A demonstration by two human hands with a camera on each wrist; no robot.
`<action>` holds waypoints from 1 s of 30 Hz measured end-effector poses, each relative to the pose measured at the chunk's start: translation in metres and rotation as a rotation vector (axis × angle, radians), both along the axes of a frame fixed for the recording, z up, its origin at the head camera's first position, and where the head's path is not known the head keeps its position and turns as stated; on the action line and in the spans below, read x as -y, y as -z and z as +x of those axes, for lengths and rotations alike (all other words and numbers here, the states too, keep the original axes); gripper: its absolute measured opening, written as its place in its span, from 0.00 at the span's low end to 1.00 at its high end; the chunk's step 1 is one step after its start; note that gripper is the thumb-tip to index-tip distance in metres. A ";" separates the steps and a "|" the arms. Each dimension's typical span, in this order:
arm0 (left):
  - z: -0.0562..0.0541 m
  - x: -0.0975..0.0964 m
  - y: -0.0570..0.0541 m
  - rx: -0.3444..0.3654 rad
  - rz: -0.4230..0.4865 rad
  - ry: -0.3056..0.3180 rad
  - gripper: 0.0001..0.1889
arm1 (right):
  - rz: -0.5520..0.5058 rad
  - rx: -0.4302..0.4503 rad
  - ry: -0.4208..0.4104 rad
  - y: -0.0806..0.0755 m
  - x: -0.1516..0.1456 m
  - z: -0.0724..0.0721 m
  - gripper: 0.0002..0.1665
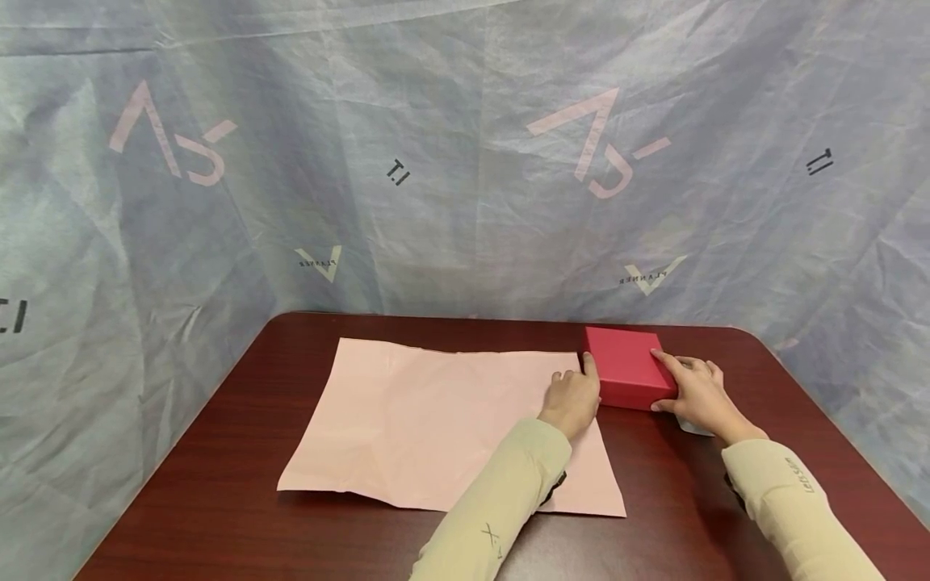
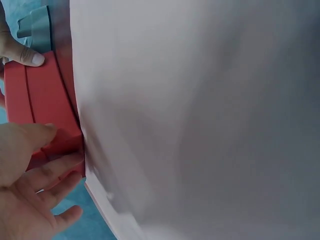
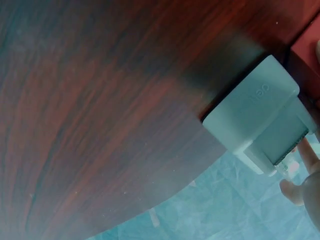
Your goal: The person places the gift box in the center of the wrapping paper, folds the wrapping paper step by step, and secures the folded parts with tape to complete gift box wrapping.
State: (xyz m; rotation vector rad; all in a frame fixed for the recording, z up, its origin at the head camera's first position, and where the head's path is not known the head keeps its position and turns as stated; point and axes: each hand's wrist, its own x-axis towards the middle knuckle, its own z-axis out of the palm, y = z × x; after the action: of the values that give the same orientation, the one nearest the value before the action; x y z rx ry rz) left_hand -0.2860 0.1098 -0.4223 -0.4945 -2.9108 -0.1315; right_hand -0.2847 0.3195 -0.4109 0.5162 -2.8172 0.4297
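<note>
A closed red box point(image 1: 626, 357) lies flat near the back right of the table, by the right edge of a sheet of pale pink paper point(image 1: 450, 424). My left hand point(image 1: 572, 400) holds its left front corner; in the left wrist view the thumb is on one face and a finger runs along the adjoining side. On the opposite side, my right hand point(image 1: 699, 395) grips the box with the thumb low at the front corner and a finger on the top edge. A pale tape dispenser point(image 3: 255, 107) marked "deli" stands just beside the right hand, partly hidden by it in the head view.
The dark red-brown wooden table point(image 1: 211, 460) has rounded back corners. The paper covers its middle and left, with slightly raised, wavy edges. A grey printed cloth point(image 1: 465, 161) hangs behind and around the table.
</note>
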 end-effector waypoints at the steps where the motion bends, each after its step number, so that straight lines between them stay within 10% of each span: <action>1: 0.001 0.000 -0.001 -0.005 -0.001 0.001 0.37 | -0.004 -0.002 0.002 0.000 0.000 0.001 0.52; 19: 0.002 0.002 -0.014 -0.129 -0.022 0.069 0.32 | -0.044 -0.032 -0.015 -0.006 0.002 0.011 0.51; 30: 0.002 0.035 -0.026 -0.074 0.015 0.089 0.35 | -0.022 -0.063 -0.040 -0.024 0.031 0.014 0.50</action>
State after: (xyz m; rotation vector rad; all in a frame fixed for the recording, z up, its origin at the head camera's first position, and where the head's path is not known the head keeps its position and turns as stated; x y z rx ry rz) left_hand -0.2835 0.0748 -0.3965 -0.6136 -2.8151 -0.1440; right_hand -0.2708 0.2883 -0.3872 0.5718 -2.7434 0.4438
